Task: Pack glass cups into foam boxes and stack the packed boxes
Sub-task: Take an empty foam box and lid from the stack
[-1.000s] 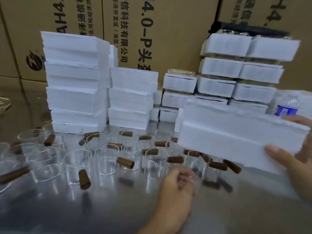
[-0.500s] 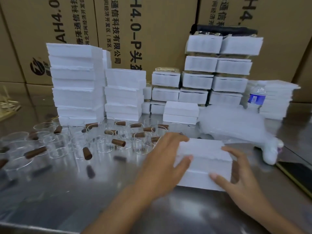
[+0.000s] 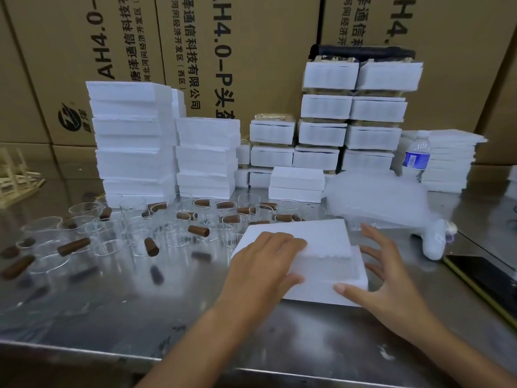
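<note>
White foam box [image 3: 321,294], lid [image 3: 313,236] askew, part-off; left hand [image 3: 260,264] fingers grip lid, right hand [image 3: 391,287] fingers spread (clear glass cups [image 3: 235,228] mostly unpacked).

foam box [image 3: 321,239] front-centre | glass cups [image 3: 109,245] left of it | box stacks [image 3: 134,141] behind

A white rectangular foam box [image 3: 333,281] lies flat on the steel desk [image 3: 140,309], its lid [image 3: 310,236] askew. Clear brown-handled glass cups [image 3: 179,236] cluster to its left, and stacked white foam boxes [image 3: 131,141] stand behind.
</note>
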{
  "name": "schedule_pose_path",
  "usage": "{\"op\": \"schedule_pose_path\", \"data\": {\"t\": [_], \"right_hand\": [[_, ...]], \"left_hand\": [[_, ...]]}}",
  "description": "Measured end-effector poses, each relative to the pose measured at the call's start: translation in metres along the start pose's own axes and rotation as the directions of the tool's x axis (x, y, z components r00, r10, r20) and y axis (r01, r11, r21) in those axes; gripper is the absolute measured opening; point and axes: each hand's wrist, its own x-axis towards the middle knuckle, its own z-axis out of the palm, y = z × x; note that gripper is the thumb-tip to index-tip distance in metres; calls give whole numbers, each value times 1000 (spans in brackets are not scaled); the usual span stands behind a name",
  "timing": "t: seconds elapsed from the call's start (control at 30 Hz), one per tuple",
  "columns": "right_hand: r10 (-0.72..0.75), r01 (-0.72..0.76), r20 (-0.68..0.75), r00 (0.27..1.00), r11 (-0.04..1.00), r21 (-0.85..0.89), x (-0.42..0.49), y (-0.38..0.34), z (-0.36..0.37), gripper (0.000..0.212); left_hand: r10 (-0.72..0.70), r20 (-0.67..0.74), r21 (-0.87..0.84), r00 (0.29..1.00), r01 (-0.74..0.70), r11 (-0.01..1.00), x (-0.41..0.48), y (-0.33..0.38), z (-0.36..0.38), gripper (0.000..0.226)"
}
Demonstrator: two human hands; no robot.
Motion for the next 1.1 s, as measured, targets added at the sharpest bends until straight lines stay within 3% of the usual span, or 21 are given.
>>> {"op": "schedule_pose_path", "data": {"t": [0.1,0.17,0.27,0.33,0.4,0.47,0.6,0.67,0.77,0.9,1.0,1.1], "right_hand": [[-3,3,7,1000,1000,6,1,-1,-1,93],[11,-10,28,1000,1000,-14,0,1,-2,95],[47,-44,74,996,998,-42,-1,5,-5,96],[77,-73,99,992,996,-45,-2,8,-5,95],[102,-97,112,988,994,-51,-2,10,-5,94],[119,-112,122,985,992,-65,0,11,-5,93],[139,-128,131,982,988,-87,5,14,-4,92],[145,-136,126,981,988,-76,8,16,-6,92],[151,-141,132,980,987,-80,10,19,-12,93],[194,-179,165,967,979,-102,12,20,-19,94],[206,-188,183,961,976,-114,15,17,-19,83],[195,-192,30,980,977,-91,30,16,-11,53]], "left_hand": [[-130,-112,-68,985,123,990,-6,-6,0,52],[-383,-167,-270,909,332,904,-12,-9,-5,47],[-757,-158,-612,634,539,579,-23,-17,-7,40],[-884,-97,-717,457,584,381,-32,-27,-7,35],[-948,-16,-775,318,595,213,-39,-38,-6,40],[-973,61,-805,221,587,83,-45,-46,-4,49],[-933,343,-813,112,532,-235,-51,-60,-5,49],[-886,453,-763,104,559,-325,-54,-66,-8,49],[-830,549,-677,99,636,-371,-56,-73,-15,51],[-846,524,-601,94,745,-290,-57,-75,-21,39],[-874,478,-544,86,810,-217,-58,-78,-21,56],[-907,414,-489,76,859,-151,-59,-79,-21,84]]}}
